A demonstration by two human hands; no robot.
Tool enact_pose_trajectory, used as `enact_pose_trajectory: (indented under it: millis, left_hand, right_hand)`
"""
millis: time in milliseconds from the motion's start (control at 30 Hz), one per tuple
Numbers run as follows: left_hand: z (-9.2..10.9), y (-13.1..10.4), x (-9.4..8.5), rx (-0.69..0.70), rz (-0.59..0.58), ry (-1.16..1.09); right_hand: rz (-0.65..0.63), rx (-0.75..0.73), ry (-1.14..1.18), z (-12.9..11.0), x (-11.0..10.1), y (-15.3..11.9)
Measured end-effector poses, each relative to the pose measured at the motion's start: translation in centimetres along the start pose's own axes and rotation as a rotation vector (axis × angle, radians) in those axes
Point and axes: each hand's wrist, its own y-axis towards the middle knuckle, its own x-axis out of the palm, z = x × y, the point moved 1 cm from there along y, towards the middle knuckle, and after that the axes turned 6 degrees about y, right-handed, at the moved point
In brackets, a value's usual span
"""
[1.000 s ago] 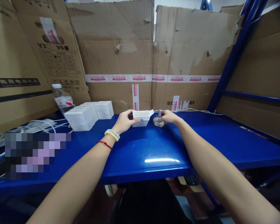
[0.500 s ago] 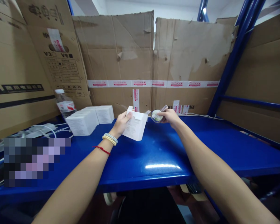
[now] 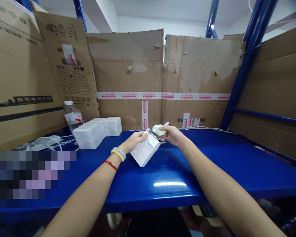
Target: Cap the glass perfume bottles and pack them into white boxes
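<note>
My left hand (image 3: 135,141) is closed around a small white carton (image 3: 143,152), thumb across its printed face. The carton leans to the right and its flaps stand open at the upper right. Closed in my right hand (image 3: 173,135) is a round, shiny-rimmed object (image 3: 158,130) with a pale yellow-green label; its exact kind I cannot make out. A short metallic piece sticks up at its right. The round object is at the carton's open end, and whether part of it is inside is hard to tell.
White cartons (image 3: 88,134) stand in a row at the back left of the blue table (image 3: 212,164). Behind them is a plastic bottle (image 3: 73,115). White cables and a power strip (image 3: 43,144) lie at the left, beside a blurred-out patch. Cardboard sheets (image 3: 128,75) wall the back.
The round object has moved left and slightly down to the carton's opening. The carton has dropped a little and tilted further, its open end toward the right hand. The camera view has shifted upward.
</note>
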Motion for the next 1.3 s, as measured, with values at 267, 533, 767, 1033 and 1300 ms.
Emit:
enact_pose_trajectory:
  millis: [267,533,767,1033,1300]
  left_hand:
    - [-0.3,0.1,0.0,-0.101,0.033,0.001]
    - [-0.6,0.4,0.1,-0.096,0.021,-0.007]
    - [-0.8,0.3,0.0,-0.108,0.029,0.149]
    - [0.1,-0.2,0.8,-0.185,0.009,0.258]
    - [0.1,-0.2,1.2,-0.231,0.022,0.253]
  right_hand:
    - [-0.017,0.017,0.029,0.1,-0.1,0.0]
    - [-0.040,0.051,-0.010,0.8,-0.2,0.2]
    - [-0.056,-0.018,-0.138,1.3,-0.1,0.4]
    - [-0.060,0.080,-0.235,1.8,-0.2,0.7]
    - [-0.044,0.152,-0.202,1.8,0.0,0.4]
